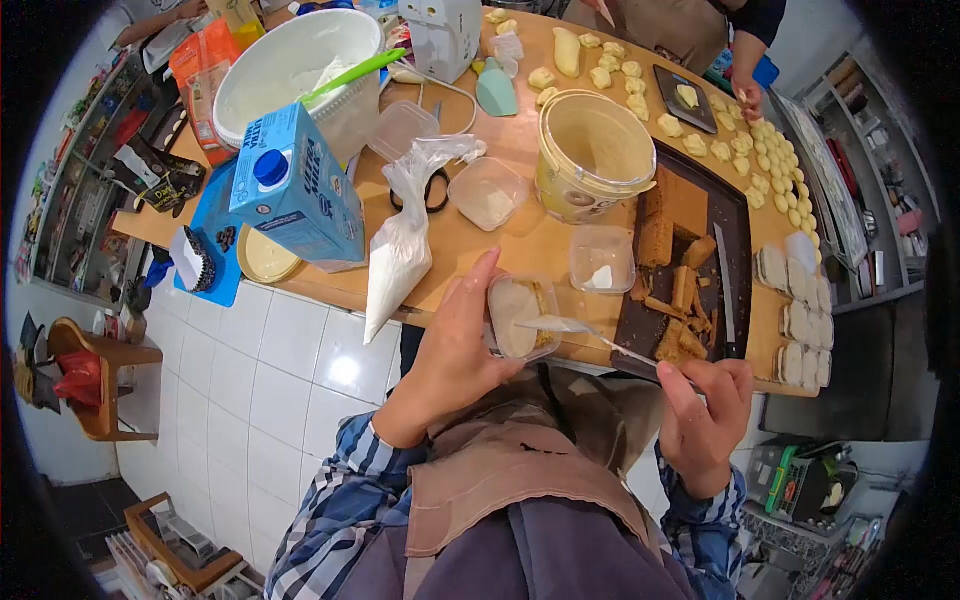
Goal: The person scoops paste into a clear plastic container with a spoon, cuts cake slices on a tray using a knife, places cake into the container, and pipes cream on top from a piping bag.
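My left hand (455,345) is closed around a small clear plastic cup (520,315) with a beige, creamy filling, at the table's front edge. Between the fingers of my right hand (705,415) is the handle of a spoon (565,325), its cream-coated bowl over the cup. Just beyond, an open clear container (602,260) has a white piece inside. To the right lies a dark baking tray (640,335) with cut brown cake (682,210), loose strips and a knife (724,290). A piping bag (402,240) of white cream rests left of my left hand.
A cream-coloured tub (590,160), a milk carton (300,190) and a white bowl (290,80) with a green spatula (350,77) stand farther back. Dough pieces (637,88) surround a scale (685,98) near another person's hand (747,90). Filled containers (795,325) line the right edge.
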### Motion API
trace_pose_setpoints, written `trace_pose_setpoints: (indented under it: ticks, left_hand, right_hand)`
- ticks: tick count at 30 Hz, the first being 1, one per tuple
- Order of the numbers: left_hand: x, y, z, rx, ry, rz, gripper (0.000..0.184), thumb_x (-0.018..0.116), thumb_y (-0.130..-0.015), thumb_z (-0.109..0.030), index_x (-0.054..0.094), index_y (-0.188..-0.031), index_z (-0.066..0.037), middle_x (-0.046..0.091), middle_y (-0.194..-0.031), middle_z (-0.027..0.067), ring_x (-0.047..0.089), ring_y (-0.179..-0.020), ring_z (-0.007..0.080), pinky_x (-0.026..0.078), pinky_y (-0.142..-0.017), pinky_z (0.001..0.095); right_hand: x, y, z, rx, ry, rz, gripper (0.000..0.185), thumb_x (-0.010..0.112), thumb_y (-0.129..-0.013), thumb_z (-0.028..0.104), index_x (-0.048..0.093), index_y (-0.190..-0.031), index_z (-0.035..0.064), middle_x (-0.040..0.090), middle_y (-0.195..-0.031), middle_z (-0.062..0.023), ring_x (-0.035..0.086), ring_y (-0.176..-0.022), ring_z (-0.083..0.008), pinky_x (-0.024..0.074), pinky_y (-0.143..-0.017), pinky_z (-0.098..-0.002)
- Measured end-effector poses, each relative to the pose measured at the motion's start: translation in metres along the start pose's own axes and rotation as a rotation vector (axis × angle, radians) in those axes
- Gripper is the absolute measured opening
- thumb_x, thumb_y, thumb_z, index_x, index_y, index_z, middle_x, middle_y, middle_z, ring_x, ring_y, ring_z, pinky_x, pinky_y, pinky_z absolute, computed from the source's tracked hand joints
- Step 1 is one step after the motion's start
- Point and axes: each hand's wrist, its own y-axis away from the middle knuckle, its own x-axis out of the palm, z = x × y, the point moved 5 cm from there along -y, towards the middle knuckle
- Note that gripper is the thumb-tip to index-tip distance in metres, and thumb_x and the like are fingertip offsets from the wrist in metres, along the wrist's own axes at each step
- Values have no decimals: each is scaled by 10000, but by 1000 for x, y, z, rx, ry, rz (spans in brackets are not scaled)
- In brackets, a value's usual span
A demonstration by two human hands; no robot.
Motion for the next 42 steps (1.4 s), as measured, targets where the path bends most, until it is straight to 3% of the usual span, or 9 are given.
trace_pose_setpoints:
  ticks: [10, 13, 16, 19, 22, 28, 31, 42]
  left_hand:
    - [-8, -11, -15, 123, -57, 72, 1009, 769, -547, -22, 203, -1382, 7, 510, -1134, 185, 491, -1028, 352, 402, -887, 391]
    - [-11, -15, -17, 169, -148, 98, 1057, 820, -541, -49, 193, -1391, -13, 523, -1166, 160, 537, -1031, 275, 442, -855, 344]
    - [-12, -18, -18, 186, -129, 118, 1054, 817, -534, -36, 201, -1390, -12, 526, -1162, 157, 536, -1035, 279, 435, -869, 343]
    - [-12, -20, -18, 166, -147, 155, 1060, 818, -527, -38, 203, -1390, -13, 516, -1174, 157, 526, -1052, 282, 429, -885, 343]
    - [-12, -21, -24, 186, -118, 162, 979, 761, -577, -37, 203, -1380, 7, 523, -1124, 186, 490, -1018, 355, 415, -868, 385]
    - [-9, -21, -18, 133, -127, 175, 1020, 784, -552, -74, 196, -1380, 7, 523, -1113, 191, 497, -1008, 349, 417, -863, 386]
    - [-6, -19, -9, 20, -79, 223, 1066, 799, -505, -36, 207, -1392, -36, 499, -1179, 153, 517, -1075, 289, 438, -913, 371]
    - [-6, -19, -3, 12, -57, 176, 1054, 789, -496, -47, 220, -1383, -37, 526, -1139, 157, 557, -1015, 278, 481, -835, 367]
  right_hand:
    - [-1, 1, -6, 14, -6, 1, 418, 654, -516, 8, 681, -924, 97, 578, -787, -53, 466, -647, -218, 374, -539, -298]
    - [-2, 1, -8, 16, -14, -10, 415, 653, -516, 12, 685, -920, 102, 579, -788, -55, 465, -651, -216, 374, -540, -298]
    - [-2, 1, -8, -6, -20, 0, 417, 648, -522, 30, 685, -931, 100, 578, -797, -56, 465, -658, -216, 374, -543, -297]
    - [-1, 1, -9, -38, -11, -4, 421, 632, -526, 64, 682, -943, 93, 575, -810, -58, 465, -664, -219, 372, -547, -297]
    - [1, 2, -10, -65, -3, -17, 416, 615, -528, 94, 683, -938, 88, 572, -822, -61, 464, -670, -222, 372, -551, -299]
    - [2, 3, -12, -62, 3, -3, 403, 610, -543, 105, 683, -938, 93, 567, -830, -60, 460, -675, -223, 374, -555, -308]
    - [3, 3, -13, -57, -11, -5, 398, 617, -541, 99, 683, -933, 92, 564, -822, -56, 459, -678, -223, 373, -553, -311]
    - [5, 3, -16, 11, -30, -3, 408, 648, -522, 31, 683, -923, 97, 554, -784, -44, 455, -667, -224, 374, -550, -310]
